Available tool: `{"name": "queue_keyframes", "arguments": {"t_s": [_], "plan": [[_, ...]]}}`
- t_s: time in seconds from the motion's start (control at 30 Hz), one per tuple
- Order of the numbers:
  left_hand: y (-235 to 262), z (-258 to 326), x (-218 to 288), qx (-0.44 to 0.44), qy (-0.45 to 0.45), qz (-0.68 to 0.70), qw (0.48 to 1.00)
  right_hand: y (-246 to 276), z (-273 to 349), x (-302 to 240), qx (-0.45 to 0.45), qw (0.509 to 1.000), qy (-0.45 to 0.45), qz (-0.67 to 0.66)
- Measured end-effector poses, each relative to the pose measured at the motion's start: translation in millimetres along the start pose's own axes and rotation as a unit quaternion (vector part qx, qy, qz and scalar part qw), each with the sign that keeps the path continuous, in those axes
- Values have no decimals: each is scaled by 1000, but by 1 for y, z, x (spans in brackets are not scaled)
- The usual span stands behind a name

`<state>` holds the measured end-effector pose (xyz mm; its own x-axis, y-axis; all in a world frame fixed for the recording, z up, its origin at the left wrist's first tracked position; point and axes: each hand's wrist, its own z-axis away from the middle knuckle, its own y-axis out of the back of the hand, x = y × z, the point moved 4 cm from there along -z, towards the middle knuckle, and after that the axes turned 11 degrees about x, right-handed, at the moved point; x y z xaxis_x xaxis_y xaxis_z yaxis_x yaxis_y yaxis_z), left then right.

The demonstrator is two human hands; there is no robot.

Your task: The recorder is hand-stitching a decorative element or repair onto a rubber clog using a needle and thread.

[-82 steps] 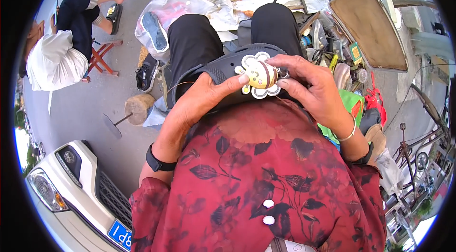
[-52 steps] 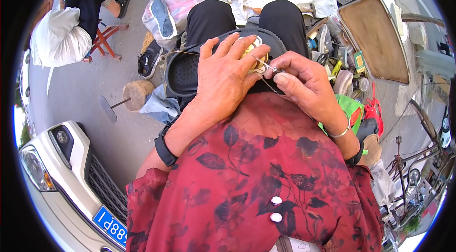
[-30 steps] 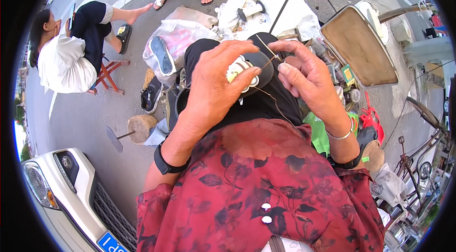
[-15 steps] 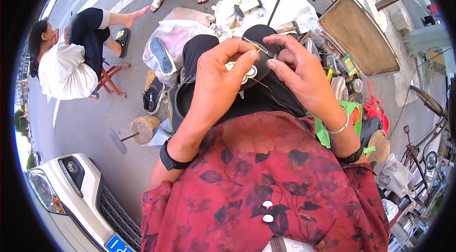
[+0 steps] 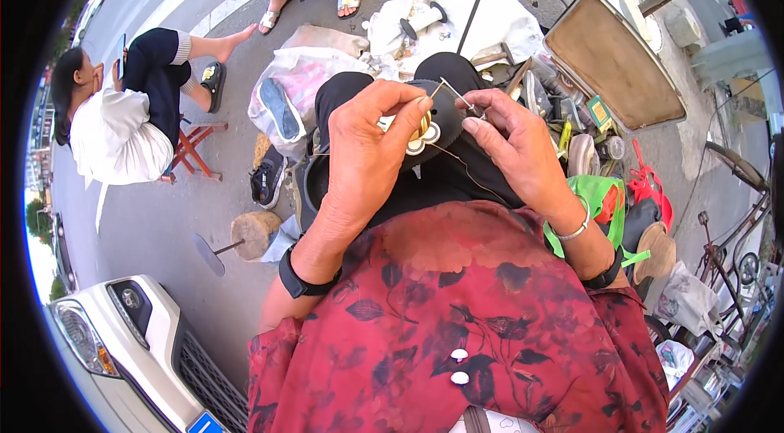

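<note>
Above my lap, my left hand is closed, pinching a brown thread between thumb and forefinger. My right hand is closed round the handle end of a thin awl-like tool. Its slim metal shaft slants up and left, and its tip meets the thread's upper end. Whether the tip is hooked is too small to tell. Between the hands rests a dark shoe or sandal on my knees, with round white-and-gold ornaments partly hidden by my left fingers. A loose thread trails from it toward my right.
Ahead lie a white cloth with tools and a plastic bag holding a blue insole. Jars and odds and ends crowd the right, beside a brown padded board. A seated person is at left; a white car stands lower left.
My right hand has lowered slightly and its raised forefinger has curled in round the tool. The tool's tip now meets the thread. My left hand has shifted slightly left and down.
</note>
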<state>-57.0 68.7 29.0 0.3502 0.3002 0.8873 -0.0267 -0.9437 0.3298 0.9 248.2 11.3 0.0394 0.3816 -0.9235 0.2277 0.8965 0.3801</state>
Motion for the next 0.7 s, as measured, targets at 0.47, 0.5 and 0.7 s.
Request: {"name": "queue_keyframes", "arguments": {"t_s": [0.47,0.5,0.7], "plan": [[-13,-8,12,-22,-18,47,999,3,3,-19,23,999,38,11],[-13,-8,11,-22,-15,46,999,3,3,-21,21,999,36,10],[-10,-4,13,-107,-18,0,994,3,0,-27,12,998,55,30]]}}
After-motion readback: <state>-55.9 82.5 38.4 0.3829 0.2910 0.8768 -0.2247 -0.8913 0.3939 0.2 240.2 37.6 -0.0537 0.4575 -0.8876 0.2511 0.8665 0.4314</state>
